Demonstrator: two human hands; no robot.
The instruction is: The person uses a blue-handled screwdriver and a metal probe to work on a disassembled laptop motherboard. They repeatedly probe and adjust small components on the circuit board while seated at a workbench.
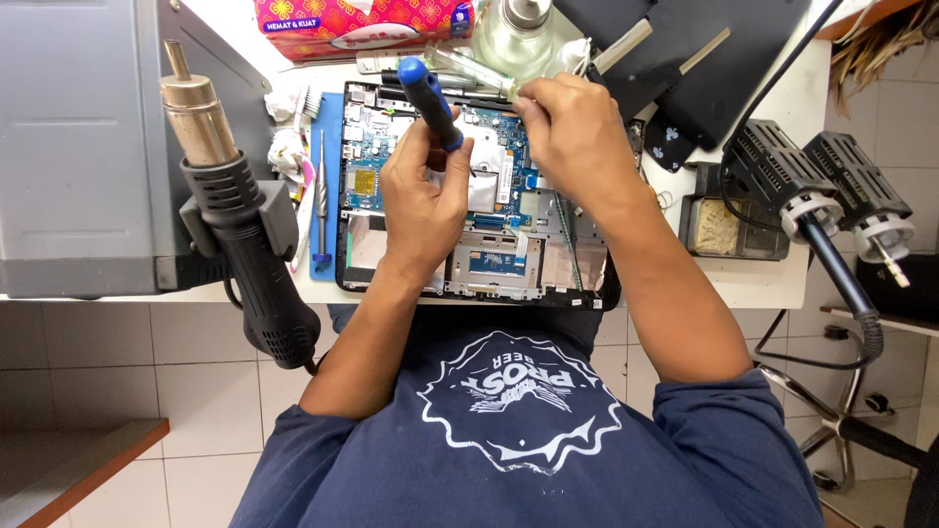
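now hands (489,166) — screwdriver (430,103) — over open laptop (469,264).

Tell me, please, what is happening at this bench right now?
A person is working on an opened laptop whose circuit board is exposed. The left hand grips a blue-handled screwdriver over the board, while the right hand rests at the laptop's far edge. A black heat gun hangs at the left, and two more sit at the right.
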